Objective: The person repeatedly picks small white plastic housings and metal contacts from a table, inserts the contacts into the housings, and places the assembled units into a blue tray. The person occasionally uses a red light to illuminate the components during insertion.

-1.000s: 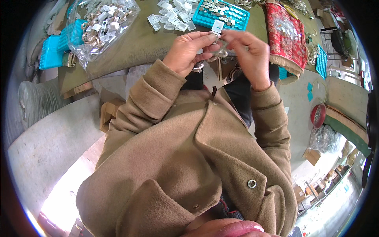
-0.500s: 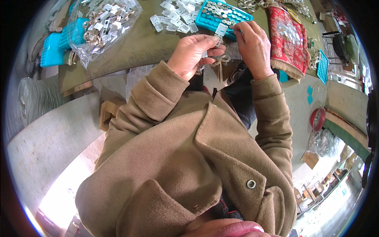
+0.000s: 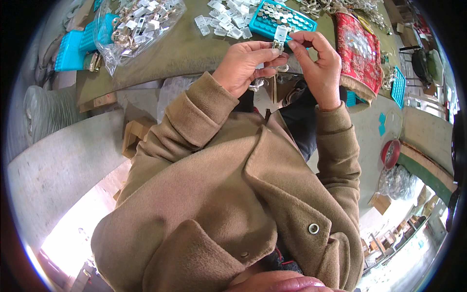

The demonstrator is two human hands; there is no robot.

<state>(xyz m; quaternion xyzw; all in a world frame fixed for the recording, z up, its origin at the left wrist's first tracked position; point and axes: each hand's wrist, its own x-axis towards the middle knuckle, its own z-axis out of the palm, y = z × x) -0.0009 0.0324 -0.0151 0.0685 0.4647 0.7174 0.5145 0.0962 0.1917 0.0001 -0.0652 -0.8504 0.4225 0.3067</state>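
My left hand and my right hand meet above the table's near edge. Both pinch a small metal clip with a clear plastic cap between the fingertips. A crumpled bit of clear plastic hangs under my left palm. Just beyond the hands lies a turquoise tray with rows of small metal pieces. Beside it several loose clear plastic caps are scattered on the olive tabletop.
A clear bag of metal and plastic parts lies at the left, next to turquoise trays. A red patterned cloth covers the table's right end. Cardboard boxes stand below the table. A red bowl sits on the floor.
Both hands have stayed together on the small piece. They moved up toward the turquoise tray, then settled; the clear cap now stands upright between the fingertips.
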